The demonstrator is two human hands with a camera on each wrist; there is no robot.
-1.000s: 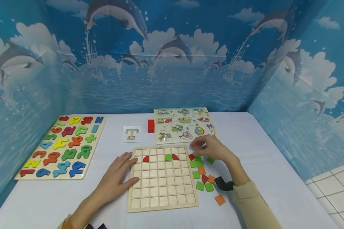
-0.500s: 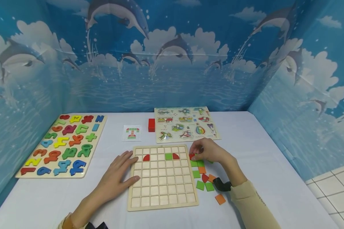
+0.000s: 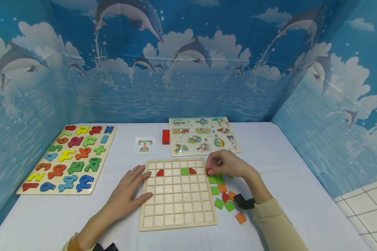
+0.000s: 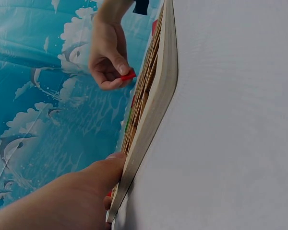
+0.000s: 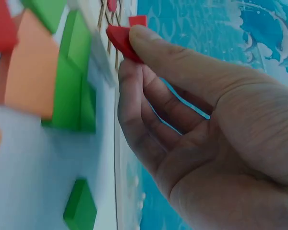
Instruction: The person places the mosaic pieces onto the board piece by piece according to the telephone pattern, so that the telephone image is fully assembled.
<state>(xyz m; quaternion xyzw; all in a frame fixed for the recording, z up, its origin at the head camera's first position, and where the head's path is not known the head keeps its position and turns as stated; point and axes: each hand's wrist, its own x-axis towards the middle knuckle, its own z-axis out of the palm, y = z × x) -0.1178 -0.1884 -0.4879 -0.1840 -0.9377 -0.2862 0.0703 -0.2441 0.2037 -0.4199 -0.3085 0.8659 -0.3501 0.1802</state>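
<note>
On the white cloth, near centre: one square grid board of pale wood, with one green square tile and two red quarter-round tiles set in the second row from the far side. Along its left rim: left hand, thumb spread well away from loosely extended fingers, nothing gripped. At its far right corner: right hand, thumb and fingertips pinching one small red tile, apparently quarter-round, just beside the right rim; contact with the rim not to be told. To the right, near: loose green square tiles, orange square tiles. Far left of the grid board: one small white pattern card.

Risks, by judgement: a slip or turn of the pinched tile, from a hold on one small part; scattering of loose tiles, from a low sweep of the right forearm; skewing of the grid board, from slackened left-hand pressure; unseating of set tiles, from a brushing fingertip.
</note>
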